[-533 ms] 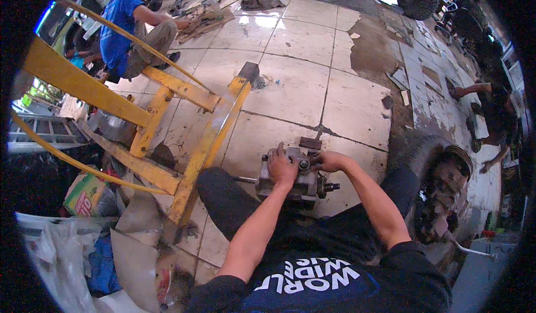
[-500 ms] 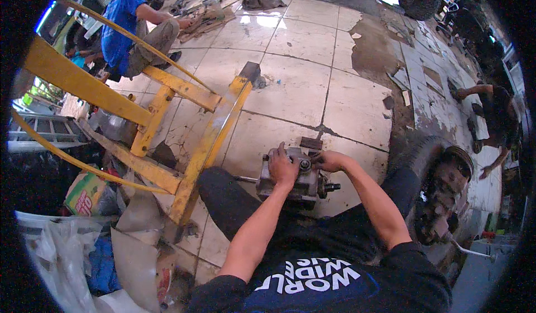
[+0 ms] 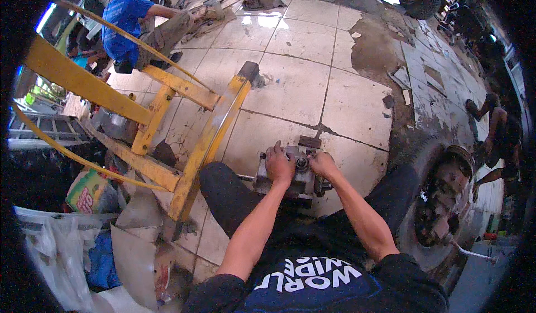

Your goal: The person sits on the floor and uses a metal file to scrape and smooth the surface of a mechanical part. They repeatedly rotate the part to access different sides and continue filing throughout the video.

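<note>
A grey metal housing (image 3: 303, 182), like a small gearbox or pump, sits on the tiles between my legs. A round fitting (image 3: 302, 163) rises from its top, and a thin rod (image 3: 245, 177) sticks out at its left. My left hand (image 3: 279, 166) grips the housing's top left, its fingers bent over the metal. Against the upper right side, my right hand (image 3: 324, 165) is closed with fingertips pinched together; whatever lies between them is hidden. Just beyond the housing lies a small dark block (image 3: 310, 141).
A yellow steel frame (image 3: 190, 182) stands close on my left. To the right are a wheel (image 3: 432, 201) and a seated person (image 3: 499, 140). A person in a blue shirt (image 3: 125, 22) sits far left. Broken tiles (image 3: 402, 78) edge a bare patch; bags and a box (image 3: 89, 193) fill the left.
My right hand has shifted slightly left, its fingers more bunched. The housing sits slightly further left in view. The blue-shirted person reaches further forward; the person at right has changed posture.
</note>
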A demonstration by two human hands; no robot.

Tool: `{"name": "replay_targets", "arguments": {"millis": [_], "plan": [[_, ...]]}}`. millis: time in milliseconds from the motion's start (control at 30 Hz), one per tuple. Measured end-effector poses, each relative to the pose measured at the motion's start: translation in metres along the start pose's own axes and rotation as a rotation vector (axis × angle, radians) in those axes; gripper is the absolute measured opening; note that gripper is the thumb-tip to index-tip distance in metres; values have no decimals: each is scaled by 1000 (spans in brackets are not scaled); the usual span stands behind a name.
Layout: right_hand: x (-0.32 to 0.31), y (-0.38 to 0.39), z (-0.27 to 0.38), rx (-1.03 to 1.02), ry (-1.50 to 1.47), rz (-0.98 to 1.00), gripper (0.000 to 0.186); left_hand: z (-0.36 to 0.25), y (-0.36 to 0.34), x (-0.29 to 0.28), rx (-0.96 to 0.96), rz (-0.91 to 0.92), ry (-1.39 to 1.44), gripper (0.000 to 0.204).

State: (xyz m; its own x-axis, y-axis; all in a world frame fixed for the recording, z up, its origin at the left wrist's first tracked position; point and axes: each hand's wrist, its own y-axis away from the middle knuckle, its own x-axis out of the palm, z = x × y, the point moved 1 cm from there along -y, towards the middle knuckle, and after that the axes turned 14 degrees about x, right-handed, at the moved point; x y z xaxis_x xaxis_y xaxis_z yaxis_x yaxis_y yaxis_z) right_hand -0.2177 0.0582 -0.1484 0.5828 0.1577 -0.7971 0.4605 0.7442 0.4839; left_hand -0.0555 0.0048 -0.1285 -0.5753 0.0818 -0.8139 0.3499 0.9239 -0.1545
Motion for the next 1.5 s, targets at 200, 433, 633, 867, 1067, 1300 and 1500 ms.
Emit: {"name": "replay_targets", "arguments": {"millis": [200,433,633,867,1067,1300,1500], "plan": [[-12,29,1,-254,39,-273,43,-12,2,-12,6,-34,-1,58],[-46,43,17,-252,-33,-81,35,-11,7,-17,12,-13,-63,53],[-32,15,6,-506,-108,-97,30,5,2,-4,104,-119,-63,51],[-18,8,-6,-479,-72,-151,28,6,5,1,99,-121,-55,56],[-12,12,-9,-545,-153,-198,30,9,10,-2,146,-148,-51,52],[-7,1,-12,-582,-245,-241,34,4,6,-3,115,-132,-22,51],[-11,3,-4,-474,-235,-124,27,-2,3,-10,27,-84,15,50]]}}
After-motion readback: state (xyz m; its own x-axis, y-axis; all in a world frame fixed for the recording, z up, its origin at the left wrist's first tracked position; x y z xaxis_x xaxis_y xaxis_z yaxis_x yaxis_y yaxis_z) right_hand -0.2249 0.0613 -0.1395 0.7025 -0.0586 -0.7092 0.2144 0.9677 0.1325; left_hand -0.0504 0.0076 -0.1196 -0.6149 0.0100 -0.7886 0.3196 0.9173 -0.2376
